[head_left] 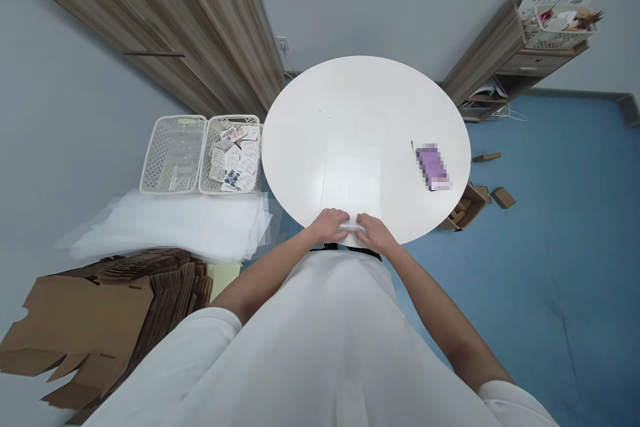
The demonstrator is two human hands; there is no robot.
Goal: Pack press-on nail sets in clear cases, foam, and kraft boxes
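Note:
At the near edge of the round white table (360, 93), my left hand (330, 225) and my right hand (376, 233) face each other, fingers curled around a short translucent roll (353, 227). The roll looks like thin packing sheet wrapped around something; what lies inside cannot be made out. Beyond my fingers a thin, see-through sheet (350, 183) lies flat on the tabletop, leading away from the roll. Its far edge is hard to tell against the white surface.
A purple pixelated item (433, 167) lies on the table's right side. To the left stand a basket of printed cards (213, 177), a basket of clear plastic pieces (150, 170), stacked white sheets (165, 223) and flattened cardboard boxes (100, 313). An open carton (467, 210) sits on the floor.

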